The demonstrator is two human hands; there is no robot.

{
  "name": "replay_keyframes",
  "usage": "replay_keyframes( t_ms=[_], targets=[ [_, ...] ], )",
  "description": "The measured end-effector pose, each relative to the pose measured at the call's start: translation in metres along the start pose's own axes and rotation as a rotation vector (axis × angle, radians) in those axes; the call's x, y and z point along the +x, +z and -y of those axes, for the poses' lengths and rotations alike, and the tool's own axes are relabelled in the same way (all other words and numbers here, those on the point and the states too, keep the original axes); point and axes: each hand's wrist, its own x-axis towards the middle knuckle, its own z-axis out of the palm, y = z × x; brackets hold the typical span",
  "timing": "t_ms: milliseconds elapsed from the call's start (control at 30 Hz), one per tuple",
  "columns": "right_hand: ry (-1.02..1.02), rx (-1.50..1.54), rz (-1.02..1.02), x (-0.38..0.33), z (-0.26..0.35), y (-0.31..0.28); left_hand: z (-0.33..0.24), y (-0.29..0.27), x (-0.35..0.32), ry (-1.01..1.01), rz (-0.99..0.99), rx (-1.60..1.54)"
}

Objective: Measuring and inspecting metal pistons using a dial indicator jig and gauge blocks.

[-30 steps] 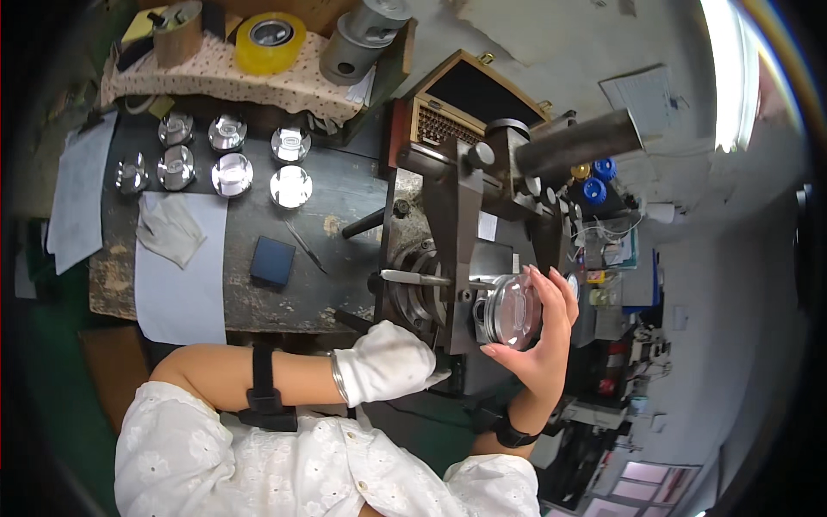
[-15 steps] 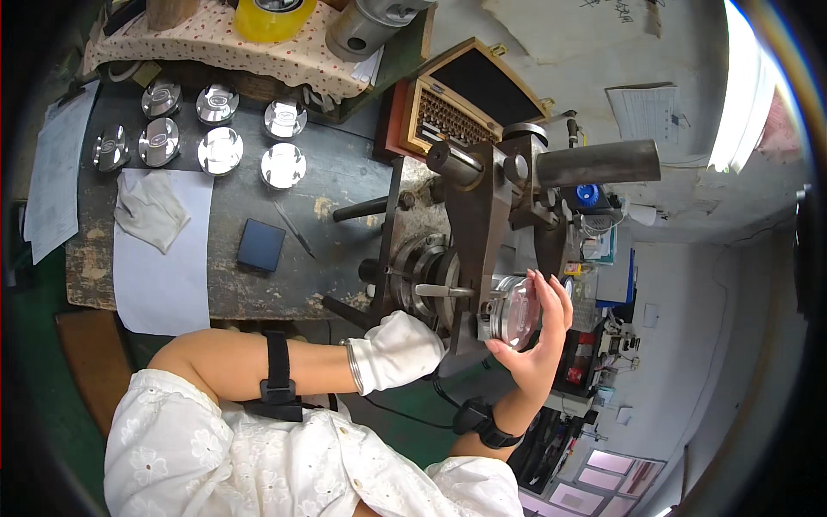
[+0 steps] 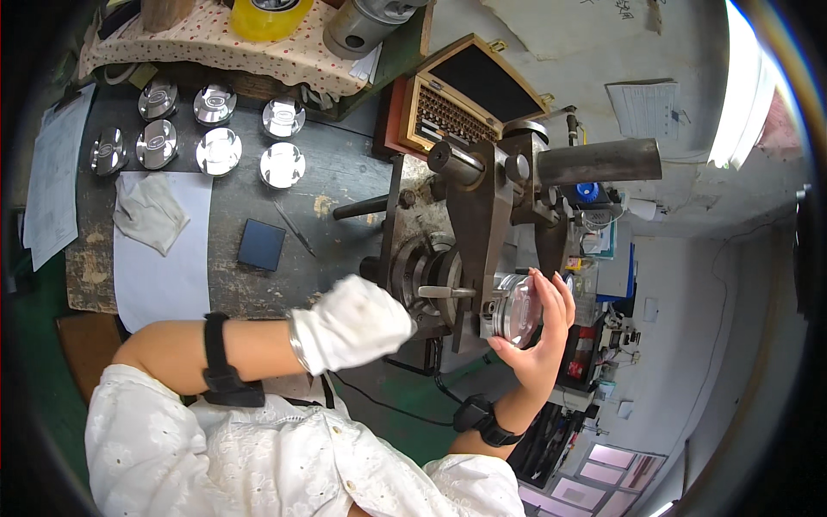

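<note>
A shiny round metal piston (image 3: 522, 312), with grooves round its side, sits against the dark iron bench machine (image 3: 482, 224). My bare right hand (image 3: 548, 323) grips it by the rim, thumb below and fingers above. Away from the machine, to its left, my left hand (image 3: 362, 323) in a white glove hangs in front of the bench edge. Its gloved fingers look curled into a fist, slightly blurred; whatever may be in them is hidden. A light metal handle (image 3: 446, 292) sticks out of the machine between my two hands.
On the worn bench (image 3: 241, 289) stand several shiny pistons (image 3: 220, 152). Nearer lie a white glove (image 3: 151, 214) on white paper (image 3: 162, 289), a dark blue box (image 3: 261, 245) and a thin pen-like tool (image 3: 295, 228). An open wooden case (image 3: 452, 108) of small metal pins is behind the machine.
My left hand has come off the machine's side and moved left and slightly up. My right hand stays on the piston, almost unmoved.
</note>
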Motion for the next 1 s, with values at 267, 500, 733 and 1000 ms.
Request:
replay_keyframes(
  t_ms=[267,500,733,1000],
  targets=[
    [0.011,-0.019,0.020,-0.001,-0.001,-0.002,0.059,-0.029,0.024,-0.176,-0.222,0.198],
    [0.007,0.007,0.017,-0.001,0.001,-0.001,0.086,-0.011,0.071,-0.213,-0.523,0.142],
    [0.018,0.000,0.027,-0.002,-0.002,-0.003,0.025,-0.023,0.027,-0.151,-0.368,0.131],
    [0.004,0.015,0.028,-0.001,-0.004,-0.002,-0.001,0.003,-0.004,-0.098,-0.253,0.010]
  ],
)
